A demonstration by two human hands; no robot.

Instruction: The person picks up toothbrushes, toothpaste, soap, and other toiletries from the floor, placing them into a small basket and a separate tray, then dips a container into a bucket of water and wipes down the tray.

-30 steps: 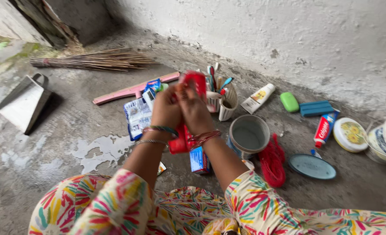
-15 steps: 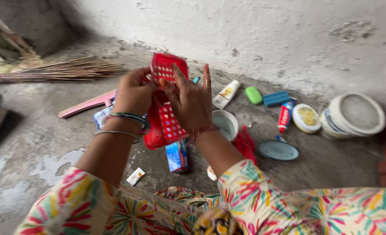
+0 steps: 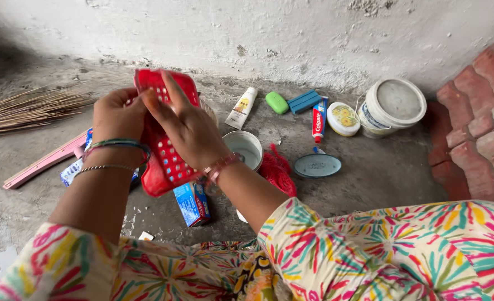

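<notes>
**Two Hands on One Red Tray: Grip and Hazards**

Two hands are closed on a red perforated tray (image 3: 166,134), which is held tilted above the concrete floor (image 3: 381,173), in front of the white wall (image 3: 291,33). The left hand (image 3: 116,114) is wrapped around the tray's left edge, fingers curled behind it. The right hand (image 3: 188,125) is laid flat across the tray's face, fingers extended toward its upper rim; how firmly it is pressed cannot be determined. A second red piece appears to hang below the tray, but whether it is joined to it cannot be told.

Directly beneath the tray, a blue carton (image 3: 193,203) and a white cup (image 3: 246,149) are located. Near them, a red mesh bag (image 3: 277,173) and an oval lid (image 3: 317,165) are found.

Hazards are judged as follows:

- The tray may be dropped if the flat right hand slides, since only the left hand is fully closed on it.
- The cup may be struck and overturned by a falling tray.
- The lower red piece may be snagged on the mesh bag if the tray is swung right.
</notes>
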